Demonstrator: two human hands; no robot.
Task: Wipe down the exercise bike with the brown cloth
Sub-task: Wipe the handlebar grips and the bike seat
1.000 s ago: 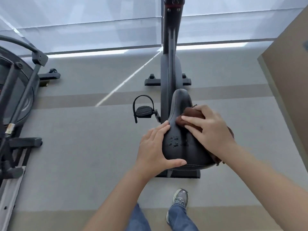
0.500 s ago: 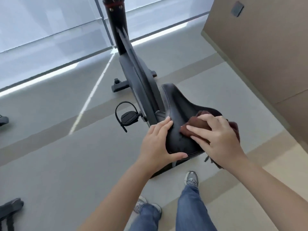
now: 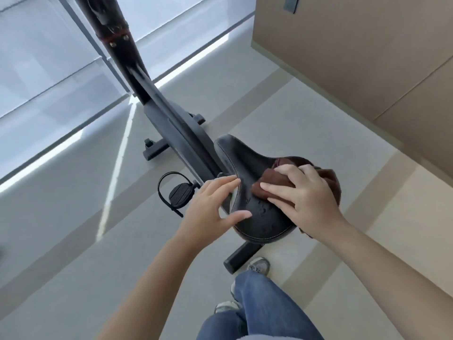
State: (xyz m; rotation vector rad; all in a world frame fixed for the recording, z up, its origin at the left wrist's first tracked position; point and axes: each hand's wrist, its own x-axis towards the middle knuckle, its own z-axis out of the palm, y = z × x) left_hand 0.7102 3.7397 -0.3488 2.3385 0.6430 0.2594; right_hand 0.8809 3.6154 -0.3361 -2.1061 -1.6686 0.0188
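The black exercise bike [image 3: 169,119] stands on the grey floor, its frame running up to the top left. Its black saddle [image 3: 247,163] carries water drops near the rear. My right hand [image 3: 306,195] lies flat on the brown cloth [image 3: 272,182] and presses it on the saddle's right half; part of the cloth hangs off the far right side. My left hand [image 3: 210,204] hovers at the saddle's left edge with fingers spread, thumb just over the rim, slightly blurred.
A black pedal with strap [image 3: 179,192] sticks out left of the saddle. The bike's rear foot [image 3: 240,256] sits by my shoe [image 3: 259,265]. A brown wall [image 3: 367,57] rises at the right. Windows [image 3: 49,69] line the far left.
The view has swung further right and tilted. My left hand has loosened from the saddle's left edge and spread open. My right hand stays on the cloth on the saddle.
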